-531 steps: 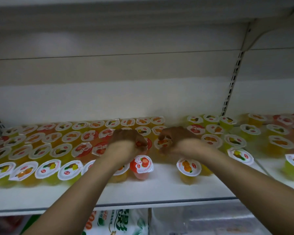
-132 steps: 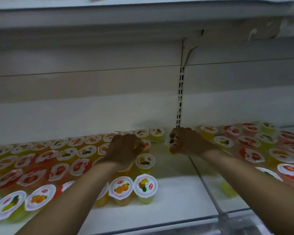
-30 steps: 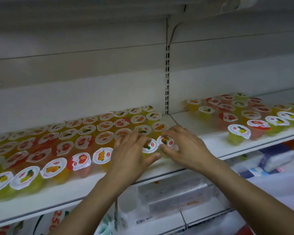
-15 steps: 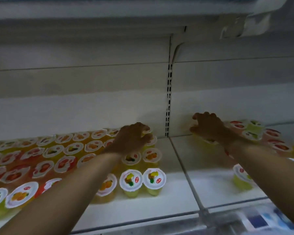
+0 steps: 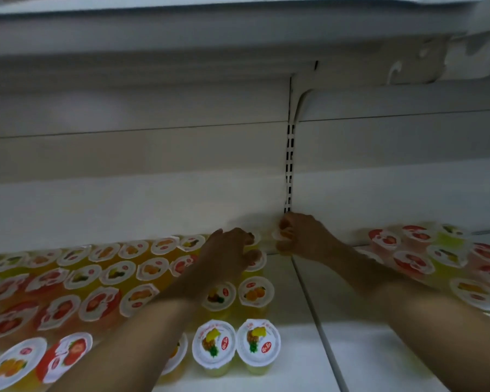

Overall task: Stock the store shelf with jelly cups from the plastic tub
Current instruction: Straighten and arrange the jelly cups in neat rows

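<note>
Nearest me, low in the frame's centre, I see two pineapple-lidded jelly cups (image 5: 235, 345) at the shelf's (image 5: 294, 360) front edge; each white lid carries a red oval logo, but I can't read its lettering. Rows of jelly cups (image 5: 96, 281) with strawberry, orange and mixed-fruit lids fill the lower left, and more (image 5: 436, 256) sit at right. Mid-frame, my left hand (image 5: 227, 257) rests on cup lids, fingers loosely spread. Further back, my right hand (image 5: 300, 236) pinches an orange cup (image 5: 280, 236) by the slotted upright (image 5: 289, 165).
</note>
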Demonstrator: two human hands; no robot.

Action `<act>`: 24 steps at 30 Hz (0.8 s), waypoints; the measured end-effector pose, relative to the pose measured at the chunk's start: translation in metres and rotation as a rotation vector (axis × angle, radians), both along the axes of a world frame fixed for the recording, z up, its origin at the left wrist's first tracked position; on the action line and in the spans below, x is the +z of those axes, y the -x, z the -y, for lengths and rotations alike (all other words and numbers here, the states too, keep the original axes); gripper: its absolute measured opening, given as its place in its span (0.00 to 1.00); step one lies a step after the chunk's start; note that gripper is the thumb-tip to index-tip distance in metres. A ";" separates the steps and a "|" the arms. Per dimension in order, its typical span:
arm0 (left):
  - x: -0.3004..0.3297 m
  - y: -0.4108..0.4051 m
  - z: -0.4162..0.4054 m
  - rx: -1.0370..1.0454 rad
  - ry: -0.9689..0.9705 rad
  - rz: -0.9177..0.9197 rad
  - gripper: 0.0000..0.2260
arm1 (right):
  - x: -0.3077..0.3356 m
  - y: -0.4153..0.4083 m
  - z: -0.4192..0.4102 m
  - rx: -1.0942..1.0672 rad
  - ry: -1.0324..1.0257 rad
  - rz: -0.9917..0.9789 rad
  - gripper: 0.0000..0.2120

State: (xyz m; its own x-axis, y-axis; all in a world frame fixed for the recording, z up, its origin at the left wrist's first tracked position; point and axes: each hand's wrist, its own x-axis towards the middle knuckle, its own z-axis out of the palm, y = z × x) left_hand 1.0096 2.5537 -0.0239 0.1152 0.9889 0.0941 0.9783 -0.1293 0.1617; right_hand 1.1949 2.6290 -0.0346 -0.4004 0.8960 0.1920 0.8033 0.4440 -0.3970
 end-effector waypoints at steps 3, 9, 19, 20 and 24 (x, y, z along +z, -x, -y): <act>0.001 0.001 -0.001 -0.004 0.007 0.012 0.23 | -0.013 0.019 0.001 -0.005 -0.054 0.010 0.20; 0.003 0.002 0.001 -0.007 0.018 0.027 0.22 | -0.023 0.029 0.001 -0.043 -0.109 -0.016 0.18; -0.004 0.012 0.004 -0.067 -0.067 0.106 0.20 | 0.007 -0.013 0.025 -0.027 0.009 0.046 0.37; -0.003 0.015 0.006 -0.076 -0.078 0.104 0.20 | 0.015 -0.025 0.027 -0.056 -0.007 0.106 0.36; -0.003 0.020 0.018 -0.102 -0.076 0.111 0.20 | 0.035 -0.071 0.035 -0.189 0.079 0.403 0.39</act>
